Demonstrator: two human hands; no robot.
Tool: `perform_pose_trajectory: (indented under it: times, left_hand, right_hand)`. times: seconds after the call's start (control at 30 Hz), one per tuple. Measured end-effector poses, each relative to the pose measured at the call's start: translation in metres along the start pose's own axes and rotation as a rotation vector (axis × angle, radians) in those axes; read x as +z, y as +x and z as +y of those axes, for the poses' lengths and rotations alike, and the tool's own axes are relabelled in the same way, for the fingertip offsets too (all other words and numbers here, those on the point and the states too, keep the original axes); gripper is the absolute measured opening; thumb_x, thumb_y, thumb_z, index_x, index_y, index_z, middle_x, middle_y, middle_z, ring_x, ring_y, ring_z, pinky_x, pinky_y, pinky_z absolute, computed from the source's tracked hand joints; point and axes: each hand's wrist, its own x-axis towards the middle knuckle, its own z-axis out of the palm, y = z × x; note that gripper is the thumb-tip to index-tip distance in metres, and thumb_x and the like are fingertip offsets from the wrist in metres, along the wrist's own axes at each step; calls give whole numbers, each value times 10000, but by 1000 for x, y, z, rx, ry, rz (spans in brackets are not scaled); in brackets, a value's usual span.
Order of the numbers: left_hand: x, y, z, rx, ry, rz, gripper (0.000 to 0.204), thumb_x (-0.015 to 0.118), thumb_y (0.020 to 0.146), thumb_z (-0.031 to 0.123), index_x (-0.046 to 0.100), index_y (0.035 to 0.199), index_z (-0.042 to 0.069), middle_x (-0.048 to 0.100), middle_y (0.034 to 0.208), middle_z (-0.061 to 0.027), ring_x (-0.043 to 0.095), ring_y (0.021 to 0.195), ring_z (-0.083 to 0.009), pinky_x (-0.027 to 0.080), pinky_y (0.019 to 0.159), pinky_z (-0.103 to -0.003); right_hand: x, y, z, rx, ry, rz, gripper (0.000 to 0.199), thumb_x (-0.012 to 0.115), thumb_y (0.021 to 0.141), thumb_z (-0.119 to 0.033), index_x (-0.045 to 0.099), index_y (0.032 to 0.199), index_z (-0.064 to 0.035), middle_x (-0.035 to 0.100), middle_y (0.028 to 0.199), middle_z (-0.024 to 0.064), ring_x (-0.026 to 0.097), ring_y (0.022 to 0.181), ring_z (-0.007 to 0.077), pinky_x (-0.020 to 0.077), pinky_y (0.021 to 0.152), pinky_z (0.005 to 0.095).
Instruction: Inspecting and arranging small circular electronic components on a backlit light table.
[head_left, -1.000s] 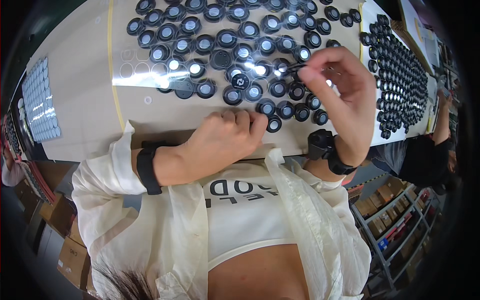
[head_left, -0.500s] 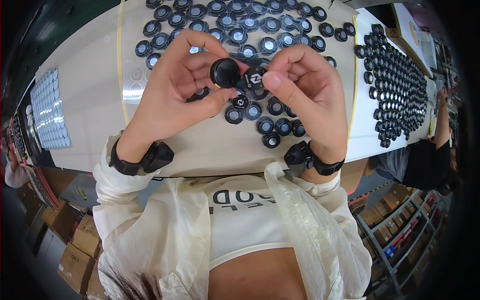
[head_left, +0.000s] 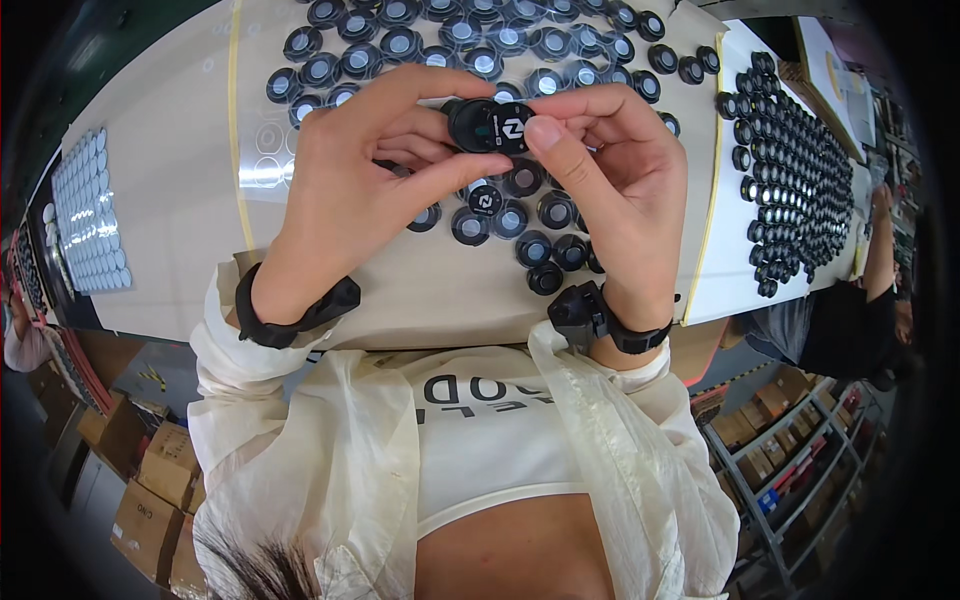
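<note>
My left hand [head_left: 350, 165] is closed on a round black cap [head_left: 468, 124], thumb below and forefinger above. Between the thumb and fingertips of my right hand [head_left: 630, 175] is a small black disc [head_left: 514, 128] with a white mark. The disc overlaps the cap's right side in this view; whether they touch I cannot tell. Just beneath, a similar marked disc [head_left: 485, 201] lies among round black pieces with pale grey centres, one of them [head_left: 510, 217] close beside it. My left fingers hide the cap's far edge.
Many more black round pieces [head_left: 400, 43] spread over the far table, several under clear plastic film. Dense rows of black pieces [head_left: 790, 190] cover a white sheet at the right. A sheet of pale round stickers [head_left: 92, 215] lies at the left. Another person's arm [head_left: 882, 245] shows at the far right.
The cap has moved right and turned, and the marked disc now overlaps its side, where before they sat side by side. My left hand has shifted slightly right.
</note>
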Motion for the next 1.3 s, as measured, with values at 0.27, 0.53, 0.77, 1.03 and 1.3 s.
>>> perform_pose_trajectory:
  times: [0.27,0.53,0.77,1.03,1.3]
  left_hand:
    - [4,-2,-3,97,-1,133,450,813,763,-33,661,1186,-4,739,887,-83,717,777,-114,558,682,-201]
    - [6,-4,0,136,114,148,460,834,744,-19,684,1178,9,723,836,-54,702,747,-89,539,654,-188]
    - [8,-4,-3,133,123,173,466,847,733,-4,694,1173,18,697,785,-26,668,710,-53,508,625,-169]
    - [8,-3,-1,131,125,144,448,821,759,-12,693,1188,18,730,833,-53,695,744,-80,546,680,-192]
    - [8,-2,-2,104,95,127,447,804,774,-23,683,1203,16,755,930,-100,728,822,-127,573,722,-217]
  right_hand:
    - [4,1,8,-81,-58,18,138,734,886,-45,676,998,11,692,839,22,579,714,17,407,611,160]
    - [6,2,12,-101,-98,50,117,757,866,-61,696,952,-11,617,723,-47,430,600,-10,308,543,161]
    - [8,1,14,-149,-173,104,115,767,855,-69,705,937,-17,567,675,-66,404,575,-11,282,511,166]
    - [6,2,12,-108,-132,87,127,760,860,-58,700,958,-2,599,704,-52,412,589,-10,298,521,168]
    - [6,2,14,-101,-71,90,139,761,863,-59,692,963,9,615,726,-40,392,591,-3,312,548,164]
